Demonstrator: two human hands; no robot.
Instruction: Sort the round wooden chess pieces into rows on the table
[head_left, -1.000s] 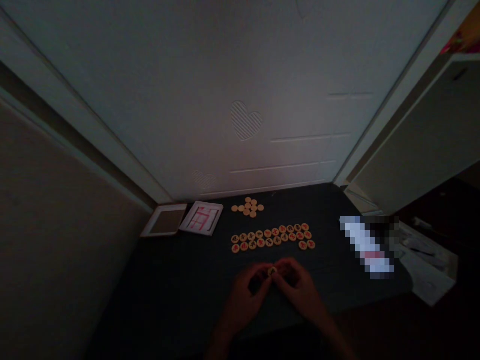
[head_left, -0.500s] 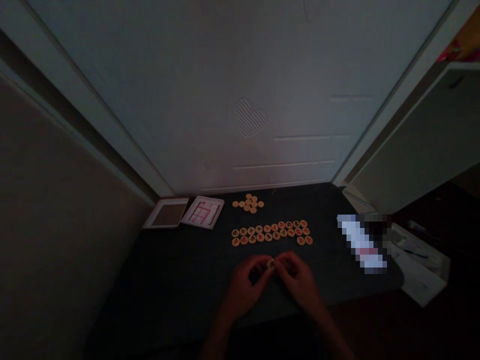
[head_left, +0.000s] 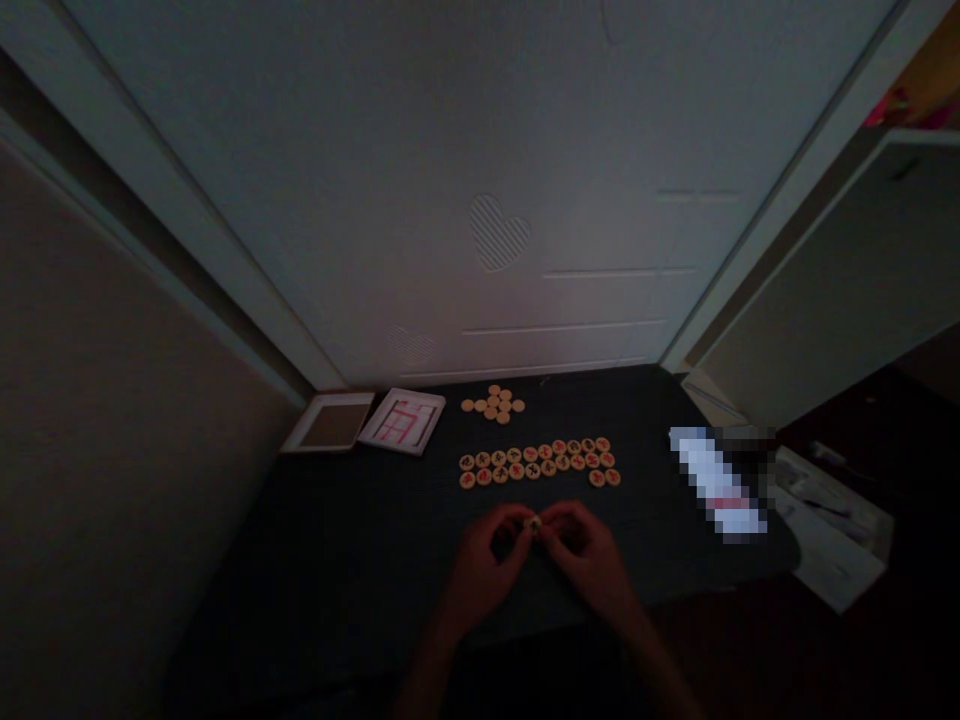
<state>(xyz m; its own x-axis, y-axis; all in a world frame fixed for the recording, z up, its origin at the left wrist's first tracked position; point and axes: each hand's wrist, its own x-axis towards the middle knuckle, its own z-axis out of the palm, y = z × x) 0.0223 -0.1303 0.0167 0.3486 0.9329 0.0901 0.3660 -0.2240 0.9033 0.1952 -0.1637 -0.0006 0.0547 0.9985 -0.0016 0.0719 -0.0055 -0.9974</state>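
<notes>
Between the fingertips of both hands is a small round wooden xiangqi piece (head_left: 533, 525), its marked face partly covered by fingers. My left hand (head_left: 491, 555) pinches it from the left, thumb and index finger bent round it. From the right, my right hand (head_left: 589, 553) pinches the same piece. Just beyond the hands lie rows of xiangqi pieces (head_left: 532, 470) with red or black characters facing up. Farther back, a loose cluster of plain-faced pieces (head_left: 493, 402) lies near the wall.
A white box part with red lines (head_left: 405, 421) and a shallow tray (head_left: 330, 425) lie at the back left of the dark table (head_left: 337, 550). A blurred-out bright object (head_left: 716, 480) is on the right. Beyond the table's right edge stands an open white box (head_left: 840, 530).
Both hands still hold the piece together and have shifted slightly to the left in view. The piece has turned a little between the fingers. The laid-out rows look unchanged.
</notes>
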